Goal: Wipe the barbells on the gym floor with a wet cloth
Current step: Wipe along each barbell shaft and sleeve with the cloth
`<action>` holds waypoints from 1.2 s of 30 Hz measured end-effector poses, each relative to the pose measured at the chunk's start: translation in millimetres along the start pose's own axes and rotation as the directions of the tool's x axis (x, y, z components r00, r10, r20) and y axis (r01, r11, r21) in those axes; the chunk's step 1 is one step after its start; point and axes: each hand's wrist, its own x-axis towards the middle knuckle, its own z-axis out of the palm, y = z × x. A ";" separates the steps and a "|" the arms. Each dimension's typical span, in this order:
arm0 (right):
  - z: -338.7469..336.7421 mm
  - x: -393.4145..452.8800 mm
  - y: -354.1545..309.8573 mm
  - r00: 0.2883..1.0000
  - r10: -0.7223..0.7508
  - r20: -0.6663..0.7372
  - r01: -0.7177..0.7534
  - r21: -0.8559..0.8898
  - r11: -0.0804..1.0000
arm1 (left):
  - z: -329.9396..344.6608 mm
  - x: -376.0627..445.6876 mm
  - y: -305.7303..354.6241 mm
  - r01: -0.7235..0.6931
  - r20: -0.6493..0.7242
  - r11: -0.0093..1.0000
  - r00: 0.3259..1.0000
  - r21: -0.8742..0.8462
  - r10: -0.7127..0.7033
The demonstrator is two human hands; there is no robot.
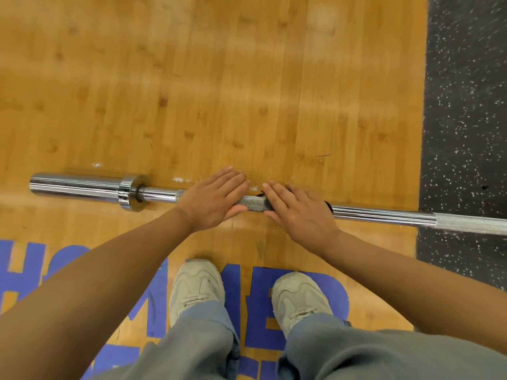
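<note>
A chrome barbell lies across the wooden floor from left to right, its sleeve and collar at the left. My left hand lies flat on the shaft just right of the collar, fingers straight. My right hand presses with straight fingers on a dark cloth wrapped over the shaft; only small dark edges of the cloth show under it. A short knurled stretch of bar shows between my two hands.
My two beige shoes stand just behind the bar on blue floor lettering. Black speckled rubber flooring borders the wood on the right, and the bar's right part runs over it.
</note>
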 end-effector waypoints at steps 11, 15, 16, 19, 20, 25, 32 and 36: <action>-8.8 -40.3 37.1 1.000 0.007 -0.006 -0.007 -0.020 1.000 | -3.0 0.8 1.4 0.001 -0.009 1.000 1.000 0.006 -0.001; -1.4 -5.3 2.0 1.000 -0.001 0.005 0.001 0.001 1.000 | -2.4 0.6 0.2 0.001 0.005 1.000 1.000 -0.006 -0.001; 0.3 0.8 -3.3 1.000 0.008 0.000 -0.008 0.001 1.000 | -2.3 1.2 0.5 0.000 0.009 1.000 1.000 -0.007 0.000; 3.2 6.4 -11.8 1.000 0.025 -0.011 -0.025 -0.038 0.999 | -1.6 1.9 -1.9 -0.001 0.030 1.000 1.000 -0.021 0.002; 4.2 5.7 -12.2 0.999 0.031 -0.016 -0.032 -0.047 0.998 | -2.5 2.4 -2.4 -0.003 0.039 1.000 0.999 -0.022 0.004; 1.5 7.0 -10.3 1.000 0.026 -0.015 -0.027 -0.035 0.999 | -3.1 1.8 -1.4 -0.002 0.057 1.000 0.998 -0.017 0.003; -12.6 -40.3 41.0 0.996 -0.085 0.024 0.086 -0.032 0.996 | -3.4 0.9 -1.2 0.004 0.060 1.000 0.998 -0.016 -0.003; -11.1 -39.8 35.2 0.999 -0.034 0.010 0.035 -0.074 0.997 | -4.3 1.7 -0.9 0.005 0.090 1.000 0.996 -0.024 -0.003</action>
